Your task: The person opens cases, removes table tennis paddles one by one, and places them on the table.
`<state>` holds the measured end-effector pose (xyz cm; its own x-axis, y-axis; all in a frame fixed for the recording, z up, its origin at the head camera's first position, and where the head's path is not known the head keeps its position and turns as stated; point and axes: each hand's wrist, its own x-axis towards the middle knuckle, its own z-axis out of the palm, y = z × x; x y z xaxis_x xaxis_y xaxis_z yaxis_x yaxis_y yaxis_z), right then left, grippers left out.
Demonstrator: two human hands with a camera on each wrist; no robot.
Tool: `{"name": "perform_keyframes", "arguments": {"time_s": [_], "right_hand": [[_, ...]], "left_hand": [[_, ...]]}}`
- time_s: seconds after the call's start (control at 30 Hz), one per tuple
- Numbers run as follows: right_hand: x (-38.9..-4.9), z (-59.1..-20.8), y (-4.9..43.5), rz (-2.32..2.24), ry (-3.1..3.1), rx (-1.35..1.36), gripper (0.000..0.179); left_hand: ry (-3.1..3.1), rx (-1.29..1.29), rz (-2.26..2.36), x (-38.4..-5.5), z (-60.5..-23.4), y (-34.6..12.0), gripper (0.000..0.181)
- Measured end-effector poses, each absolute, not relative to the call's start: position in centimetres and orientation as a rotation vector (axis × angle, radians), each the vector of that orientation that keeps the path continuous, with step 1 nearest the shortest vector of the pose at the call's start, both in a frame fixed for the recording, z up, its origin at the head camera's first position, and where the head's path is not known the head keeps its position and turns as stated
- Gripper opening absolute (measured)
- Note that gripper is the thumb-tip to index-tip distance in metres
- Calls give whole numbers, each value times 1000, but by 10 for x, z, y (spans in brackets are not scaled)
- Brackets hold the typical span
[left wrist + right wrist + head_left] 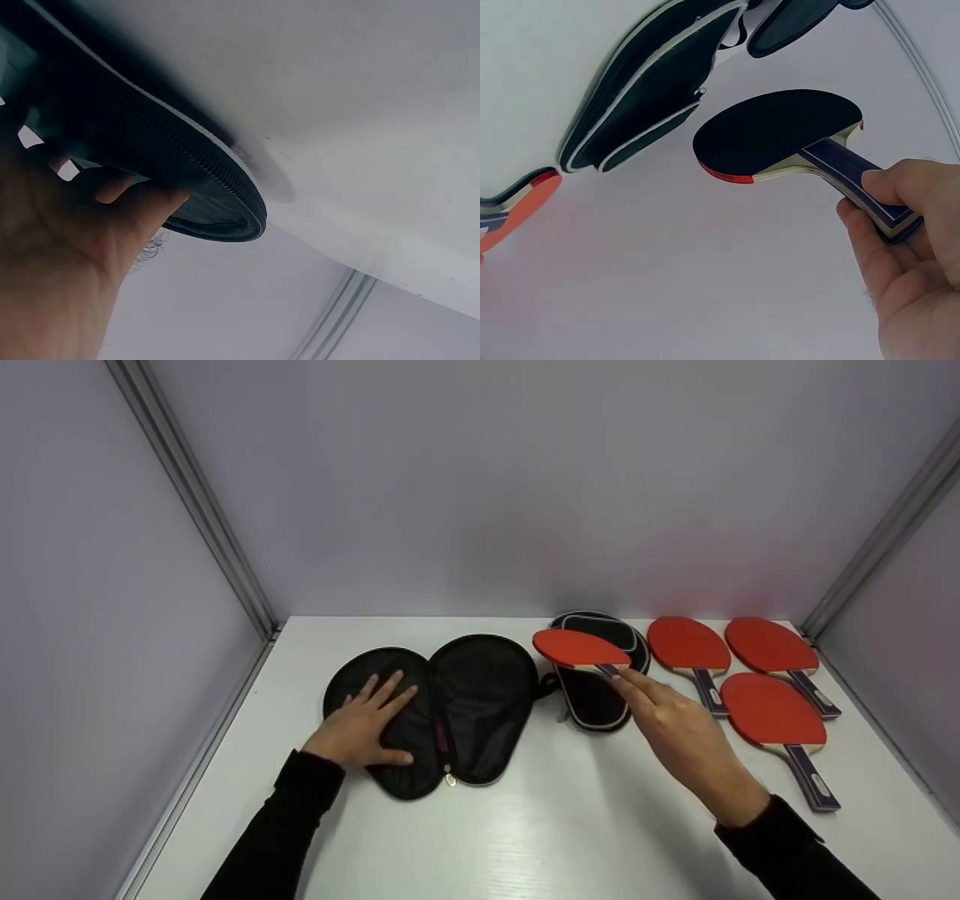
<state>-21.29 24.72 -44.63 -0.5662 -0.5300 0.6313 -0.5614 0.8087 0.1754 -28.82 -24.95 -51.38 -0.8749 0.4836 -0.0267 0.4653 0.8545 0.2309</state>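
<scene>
My right hand [679,735] grips a table tennis paddle [576,649] by its handle, red face up in the head view. Its black underside [780,131] shows in the right wrist view, thumb and fingers pinching the dark blue handle. The paddle is held in the air over a closed black paddle case [592,697]. A second black case [484,705] lies unzipped and spread flat on the table. With fingers spread, my left hand [367,727] rests on that case's left half [405,780]. In the left wrist view, the thumb touches the zipped rim [217,169].
Three more red paddles lie at the right of the white table [510,847]: one at the back [686,643], one by the right corner [769,645], and one nearer me [772,709]. Grey-white walls [480,495] enclose the table's back and sides.
</scene>
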Motion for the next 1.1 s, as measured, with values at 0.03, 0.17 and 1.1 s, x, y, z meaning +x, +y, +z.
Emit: {"name": "perform_keyframes", "arguments": {"time_s": [0.03,0.17,1.1], "right_hand": [[-210,-446,250,66,-2299,793,58],[-201,-446,262,78,-2306,776,59],[-149,-448,322,133,-2396,622,73]], "left_hand": [[2944,754,335,-288,-514,-249,118],[2947,749,331,-288,-514,-249,119],[2952,749,318,-287,-516,-248,119]]}}
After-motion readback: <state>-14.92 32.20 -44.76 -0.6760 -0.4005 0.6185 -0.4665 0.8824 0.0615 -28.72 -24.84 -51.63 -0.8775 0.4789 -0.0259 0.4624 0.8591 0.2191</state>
